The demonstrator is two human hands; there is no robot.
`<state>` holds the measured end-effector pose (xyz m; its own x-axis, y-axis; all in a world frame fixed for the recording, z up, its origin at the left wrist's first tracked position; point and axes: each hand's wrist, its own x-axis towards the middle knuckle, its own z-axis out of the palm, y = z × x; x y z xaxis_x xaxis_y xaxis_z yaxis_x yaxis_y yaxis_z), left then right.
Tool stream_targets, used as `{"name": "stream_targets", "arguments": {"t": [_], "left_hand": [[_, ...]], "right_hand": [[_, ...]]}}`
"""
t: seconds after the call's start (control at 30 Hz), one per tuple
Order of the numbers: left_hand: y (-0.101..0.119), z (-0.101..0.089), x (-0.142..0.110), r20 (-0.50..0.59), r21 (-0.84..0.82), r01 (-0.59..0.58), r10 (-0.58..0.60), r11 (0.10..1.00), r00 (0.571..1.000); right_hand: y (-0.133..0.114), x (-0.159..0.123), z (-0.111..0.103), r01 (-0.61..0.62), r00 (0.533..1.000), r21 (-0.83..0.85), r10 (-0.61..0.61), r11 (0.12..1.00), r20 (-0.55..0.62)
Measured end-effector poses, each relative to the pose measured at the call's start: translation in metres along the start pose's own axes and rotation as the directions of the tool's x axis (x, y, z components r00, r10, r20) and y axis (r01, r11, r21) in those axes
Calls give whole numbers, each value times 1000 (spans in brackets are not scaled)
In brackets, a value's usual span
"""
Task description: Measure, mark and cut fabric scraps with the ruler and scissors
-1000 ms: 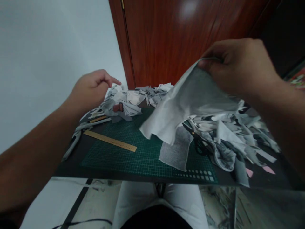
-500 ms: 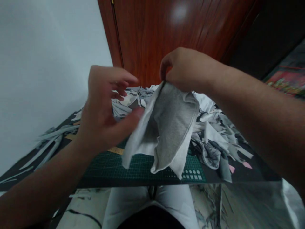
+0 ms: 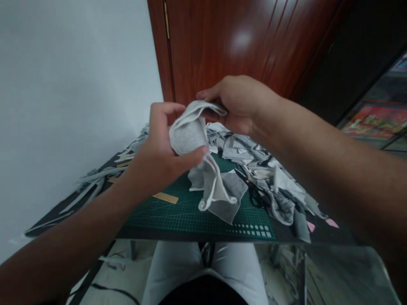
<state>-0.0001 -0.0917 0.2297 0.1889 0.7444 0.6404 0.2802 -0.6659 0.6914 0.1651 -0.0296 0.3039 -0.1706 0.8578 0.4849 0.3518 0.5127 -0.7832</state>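
– Where is the gray cloth (image 3: pixel 189 137) held?
– Above the cutting mat (image 3: pixel 152 218), between the two hands. Its folded upper part is gripped by the left hand (image 3: pixel 160 146), with the thumb in front and the fingers curled around the far side. The upper right edge is pinched by the right hand (image 3: pixel 243 101).
– Which way is it laid out?
– The upper edge is stretched from left to right between the hands, while the loose length is let down toward the near side, with its lowest corners curled. That hanging end is nearer to the left thumb than to the right hand, which is placed farther off and to the right.
– And what is seen beneath it?
– A flat gray piece (image 3: pixel 233 186) is partly covered from view by the hanging end. Just to its right, black scissors (image 3: pixel 254 190) are seen, with a heap of fabric scraps (image 3: pixel 286 186) beyond them on the tabletop (image 3: pixel 284 233). To the left, a ruler (image 3: pixel 167 197) is partly hidden by the left arm.
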Motion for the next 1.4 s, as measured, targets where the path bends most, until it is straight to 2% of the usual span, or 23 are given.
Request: {"name": "stream_targets", "arguments": {"t": [0.03, 0.1, 0.17, 0.23, 0.3, 0.37, 0.4, 0.5, 0.57, 0.67, 0.8, 0.93, 1.03, 1.1, 1.2, 1.27, 1.33, 1.4], "left_hand": [[-3, -3, 2, 22, -50, 40, -39, 998, 999], [-11, -7, 6, 89, -137, 113, -102, 984, 991], [-21, -10, 10, 104, -130, 127, -114, 983, 988], [-29, -11, 12, 67, -57, 112, -108, 992, 992], [-32, -10, 13, 28, 12, 90, -90, 996, 996], [-30, -8, 13, 14, 72, 67, -68, 995, 998], [-28, -7, 14, 12, 97, 55, -57, 994, 998], [-19, -7, 16, 43, 117, 36, -41, 993, 998], [-16, -12, 19, 109, 84, 37, -46, 996, 993], [-19, -28, 19, 251, 70, 69, -85, 995, 964], [-43, -45, 6, 392, 150, 114, -165, 982, 905], [-70, -47, -13, 336, 190, 72, -134, 979, 932], [-76, -46, -23, 323, 188, 51, -111, 981, 940], [-75, -47, -26, 382, 172, 105, -165, 979, 909], [-78, -50, -30, 468, 214, 204, -283, 955, 837], [-85, -54, -30, 434, 253, 231, -323, 940, 841], [-91, -59, -29, 314, 278, 240, -324, 930, 892], [-94, -66, -26, 145, 274, 259, -306, 926, 941]], "right_hand": [[2, -6, -3, -117, 993, 133, 111, 984, 46], [6, -19, -8, -308, 950, 336, 271, 890, 155], [13, -32, -10, -346, 934, 396, 275, 850, 226], [20, -45, -10, -315, 938, 374, 227, 872, 263], [28, -57, -6, -227, 959, 272, 166, 935, 229], [35, -65, -2, -79, 990, 60, 71, 995, 125], [37, -69, -1, 3, 997, -80, 3, 997, 83], [38, -74, -1, 221, 974, -436, -216, 872, 62], [38, -75, -5, 293, 947, -529, -318, 796, 47], [37, -73, -16, 295, 925, -555, -379, 778, -39], [35, -73, -30, 246, 925, -571, -366, 783, -103], [37, -75, -37, 160, 947, -561, -287, 812, -145], [47, -70, -38, 159, 940, -522, -291, 838, -180], [56, -64, -38, 180, 927, -493, -314, 851, -203], [65, -57, -41, 217, 917, -478, -346, 851, -200], [66, -55, -45, 242, 909, -492, -372, 836, -187], [64, -55, -49, 251, 904, -507, -387, 825, -181], [61, -56, -52, 251, 900, -510, -392, 823, -190]]}}
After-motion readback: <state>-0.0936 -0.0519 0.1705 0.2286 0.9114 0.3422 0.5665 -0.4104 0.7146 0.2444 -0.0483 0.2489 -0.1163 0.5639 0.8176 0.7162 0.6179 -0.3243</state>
